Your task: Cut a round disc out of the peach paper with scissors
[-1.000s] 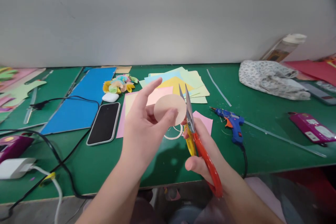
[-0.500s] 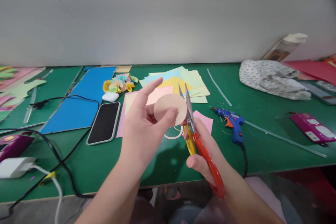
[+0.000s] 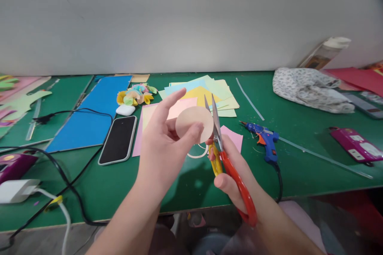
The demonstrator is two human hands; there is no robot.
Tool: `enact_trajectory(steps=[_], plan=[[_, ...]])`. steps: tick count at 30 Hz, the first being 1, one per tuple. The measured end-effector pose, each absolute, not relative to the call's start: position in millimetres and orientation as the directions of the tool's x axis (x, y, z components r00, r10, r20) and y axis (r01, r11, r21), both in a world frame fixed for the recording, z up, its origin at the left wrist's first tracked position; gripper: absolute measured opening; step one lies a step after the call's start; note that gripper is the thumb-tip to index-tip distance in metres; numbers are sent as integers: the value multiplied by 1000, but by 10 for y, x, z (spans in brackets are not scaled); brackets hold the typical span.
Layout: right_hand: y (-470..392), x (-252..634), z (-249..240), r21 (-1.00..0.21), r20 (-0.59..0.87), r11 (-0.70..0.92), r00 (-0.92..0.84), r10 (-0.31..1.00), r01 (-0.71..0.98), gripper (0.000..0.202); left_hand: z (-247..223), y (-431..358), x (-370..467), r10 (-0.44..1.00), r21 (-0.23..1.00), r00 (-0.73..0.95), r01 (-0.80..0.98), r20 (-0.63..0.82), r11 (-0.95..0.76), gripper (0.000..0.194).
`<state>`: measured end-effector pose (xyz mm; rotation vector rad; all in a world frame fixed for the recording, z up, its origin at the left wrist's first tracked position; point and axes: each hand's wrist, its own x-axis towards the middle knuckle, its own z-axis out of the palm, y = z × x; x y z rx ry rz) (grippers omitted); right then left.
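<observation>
Green tabletop [image 3: 302, 127]: left grip [image 3: 161, 141] pinches one beige disc [image 3: 190, 119]; right grip [image 3: 244, 169] holds one pair of scissors [image 3: 231, 167].

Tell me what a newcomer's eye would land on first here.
Probably the open scissors, with one red and one yellow handle, in the right hand at the centre, beside the pale paper disc pinched in the left hand. Next, likely the bright blue sheet on the table's left and the blue glue gun to the right.
</observation>
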<state>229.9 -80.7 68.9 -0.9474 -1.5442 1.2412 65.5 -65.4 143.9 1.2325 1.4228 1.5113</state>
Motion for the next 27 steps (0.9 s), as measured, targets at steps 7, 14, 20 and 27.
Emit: enact_trajectory(steps=[7,14,20,27], plan=[[-814,2288,698,-976,181,206,-277,944,67,83,1463,-657,662,947,985,-283,125,149,-117,63],[-808,2271,665,-977,181,205,-266,947,64,85,1478,-664,669,945,986,-300,140,132,-93,64],[-807,2266,657,-983,165,181,-268,949,36,88,1465,-649,653,938,983,-311,147,154,-113,65],[-819,2253,679,-985,156,170,-264,952,30,85,1470,-645,643,936,985,-321,141,141,-99,66]])
